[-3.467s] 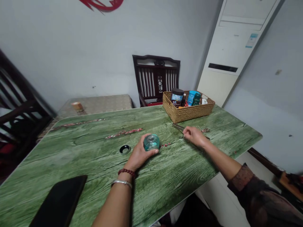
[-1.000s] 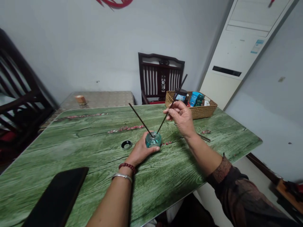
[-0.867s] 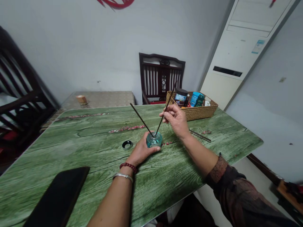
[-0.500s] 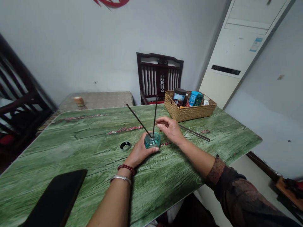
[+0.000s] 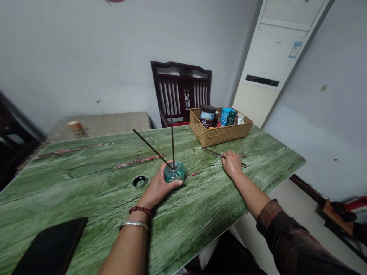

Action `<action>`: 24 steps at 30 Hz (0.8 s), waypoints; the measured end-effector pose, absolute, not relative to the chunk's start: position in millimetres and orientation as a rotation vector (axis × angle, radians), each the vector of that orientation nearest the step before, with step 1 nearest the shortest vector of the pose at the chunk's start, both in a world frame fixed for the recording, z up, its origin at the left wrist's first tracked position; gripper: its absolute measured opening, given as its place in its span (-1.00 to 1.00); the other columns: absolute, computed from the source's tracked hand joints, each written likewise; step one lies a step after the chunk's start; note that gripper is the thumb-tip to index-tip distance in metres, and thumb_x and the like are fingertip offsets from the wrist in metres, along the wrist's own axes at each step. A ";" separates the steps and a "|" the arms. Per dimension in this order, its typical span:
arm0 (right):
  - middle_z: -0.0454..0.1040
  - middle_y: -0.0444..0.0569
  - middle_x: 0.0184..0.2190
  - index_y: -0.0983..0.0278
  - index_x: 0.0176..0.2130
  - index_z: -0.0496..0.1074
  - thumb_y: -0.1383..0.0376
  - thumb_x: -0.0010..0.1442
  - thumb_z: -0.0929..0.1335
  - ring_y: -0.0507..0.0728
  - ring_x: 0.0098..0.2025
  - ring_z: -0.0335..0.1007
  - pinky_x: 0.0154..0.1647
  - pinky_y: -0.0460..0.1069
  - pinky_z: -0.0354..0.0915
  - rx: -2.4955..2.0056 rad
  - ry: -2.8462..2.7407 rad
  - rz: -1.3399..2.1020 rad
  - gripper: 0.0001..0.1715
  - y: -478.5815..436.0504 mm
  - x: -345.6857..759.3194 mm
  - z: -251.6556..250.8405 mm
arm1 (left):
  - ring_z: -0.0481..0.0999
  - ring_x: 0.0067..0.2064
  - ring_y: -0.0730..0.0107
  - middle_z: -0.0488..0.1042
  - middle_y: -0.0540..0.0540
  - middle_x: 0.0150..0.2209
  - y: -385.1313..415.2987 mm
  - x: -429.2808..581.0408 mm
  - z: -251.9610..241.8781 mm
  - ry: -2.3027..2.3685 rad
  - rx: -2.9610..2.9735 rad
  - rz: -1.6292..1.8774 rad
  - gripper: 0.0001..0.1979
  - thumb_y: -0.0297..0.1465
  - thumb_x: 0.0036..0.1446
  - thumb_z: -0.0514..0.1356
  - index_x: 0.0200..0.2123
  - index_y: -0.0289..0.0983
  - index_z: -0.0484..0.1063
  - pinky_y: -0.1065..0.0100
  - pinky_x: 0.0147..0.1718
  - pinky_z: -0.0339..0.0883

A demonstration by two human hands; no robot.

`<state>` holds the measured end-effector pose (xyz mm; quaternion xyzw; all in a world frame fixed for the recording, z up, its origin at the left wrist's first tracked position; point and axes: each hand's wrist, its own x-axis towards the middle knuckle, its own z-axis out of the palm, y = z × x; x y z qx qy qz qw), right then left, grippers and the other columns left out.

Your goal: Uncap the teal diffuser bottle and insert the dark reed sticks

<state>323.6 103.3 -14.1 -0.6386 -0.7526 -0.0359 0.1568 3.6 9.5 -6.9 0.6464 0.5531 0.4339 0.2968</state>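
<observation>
A teal glass diffuser bottle (image 5: 177,175) stands on the green wood-patterned table (image 5: 109,214), with my left hand (image 5: 158,186) wrapped round its left and near sides. Two dark reed sticks (image 5: 148,145) rise from its neck, one leaning left and one nearly upright. To the right, more dark reed sticks (image 5: 211,152) lie on the tabletop. My right hand (image 5: 231,163) is over them with its fingers closed on the sticks; the fingertips are partly hidden, and how many are gripped cannot be told. Left of the bottle lies a black ring-shaped cap (image 5: 139,181).
A woven basket (image 5: 220,135) holding jars and bottles stands at the table's back right. A flat black object (image 5: 50,244) lies front left. Behind the table are a dark wooden chair (image 5: 183,91) and a lower surface with an orange-and-white item (image 5: 76,126).
My right hand has moved from beside the upright reed, right and down to the loose sticks, and closed there. My left hand still holds the bottle. The whole view has shifted somewhat.
</observation>
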 end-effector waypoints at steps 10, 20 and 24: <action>0.56 0.10 -0.13 0.27 -0.13 0.55 0.22 0.32 0.36 0.20 -0.02 0.44 -0.06 -0.02 0.20 -1.812 -2.236 -0.075 -0.78 96.3 317.9 -8.4 | 0.57 0.01 -0.02 0.54 -0.20 -0.02 9.0 3.7 -5.0 1.488 1.724 1.151 -0.27 -0.14 -0.15 0.44 0.08 -0.20 0.31 -0.04 0.07 0.41; 0.60 0.00 -0.30 0.24 -0.21 0.52 0.27 0.32 0.30 0.13 -0.26 0.51 -0.23 -0.05 0.22 -1.593 -2.150 0.106 -0.81 87.6 300.3 21.7 | 0.54 0.04 0.01 0.54 -0.23 0.02 7.6 2.9 -7.6 1.468 1.727 1.132 -0.27 -0.14 -0.10 0.43 0.12 -0.21 0.30 -0.03 0.12 0.35; 0.56 -0.11 -0.42 0.26 -0.23 0.48 0.23 0.20 0.37 0.07 -0.38 0.45 -0.28 -0.06 0.30 -1.133 -1.848 0.518 -0.84 89.0 275.3 61.9 | 0.53 0.05 0.02 0.54 -0.22 0.03 7.6 2.6 -9.1 1.454 1.721 1.142 -0.25 -0.13 -0.11 0.43 0.13 -0.23 0.29 -0.02 0.12 0.35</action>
